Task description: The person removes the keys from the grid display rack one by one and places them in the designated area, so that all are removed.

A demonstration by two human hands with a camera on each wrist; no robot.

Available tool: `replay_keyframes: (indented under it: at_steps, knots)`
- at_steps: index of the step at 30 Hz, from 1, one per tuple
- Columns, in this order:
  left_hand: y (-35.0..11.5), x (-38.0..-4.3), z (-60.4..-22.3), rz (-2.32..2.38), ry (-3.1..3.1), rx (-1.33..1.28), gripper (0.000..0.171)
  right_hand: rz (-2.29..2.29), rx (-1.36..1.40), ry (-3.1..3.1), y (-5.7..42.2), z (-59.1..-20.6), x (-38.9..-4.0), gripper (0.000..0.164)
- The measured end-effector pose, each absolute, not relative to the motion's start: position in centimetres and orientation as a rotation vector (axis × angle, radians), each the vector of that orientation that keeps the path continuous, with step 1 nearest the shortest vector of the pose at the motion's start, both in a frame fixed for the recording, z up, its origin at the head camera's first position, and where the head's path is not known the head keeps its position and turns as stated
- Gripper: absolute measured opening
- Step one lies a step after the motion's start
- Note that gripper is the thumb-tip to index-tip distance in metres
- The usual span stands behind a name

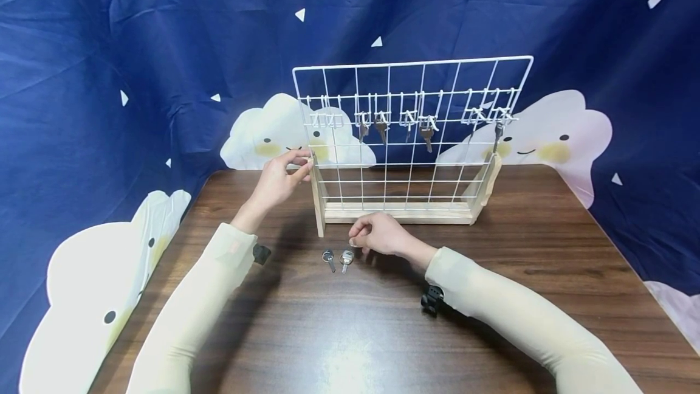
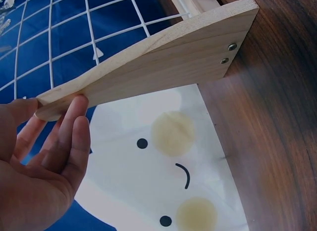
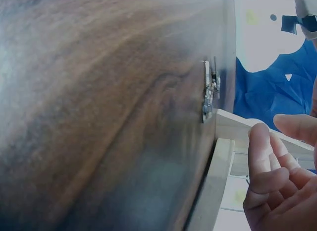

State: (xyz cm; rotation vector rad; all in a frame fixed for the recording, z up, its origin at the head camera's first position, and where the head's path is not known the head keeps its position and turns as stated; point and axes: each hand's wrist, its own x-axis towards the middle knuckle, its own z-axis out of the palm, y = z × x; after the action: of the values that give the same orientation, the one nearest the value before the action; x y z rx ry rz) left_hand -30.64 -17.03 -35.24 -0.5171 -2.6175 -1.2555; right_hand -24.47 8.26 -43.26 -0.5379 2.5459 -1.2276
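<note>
My left hand holds the upper end of the wooden side panel of a white wire grid rack. In the left wrist view, the thumb and fingers of that hand sit around the panel's rounded tip. Low in front of the rack is my right hand, close to two keys on rings, a dark-headed key and a silver key, lying on the table. The right wrist view shows a gap between thumb and bent fingers of this hand, with nothing held there.
White hooks line the grid, and several keys hang from them, among them a brown-looking key. A second wooden side panel supports the rack's right end. Behind the brown table hangs a blue cloth with clouds.
</note>
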Motion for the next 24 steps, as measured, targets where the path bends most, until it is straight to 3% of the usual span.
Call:
replay_keyframes:
  at_steps: [9,15,24]
  knots:
    - [-17.0,-30.6,-35.1,-1.240,-2.617,-0.509,0.033,-1.296,-0.580,2.520,8.6,-42.3,-24.4,0.018]
    - [-17.0,-30.6,-35.3,-1.236,-2.622,-0.504,0.034,-1.366,-0.583,2.508,8.8,-41.6,-24.3,0.010]
    - [-17.0,-30.6,-35.2,-1.238,-2.626,-0.497,0.034,-1.502,-0.579,2.467,9.2,-40.6,-24.5,0.012]
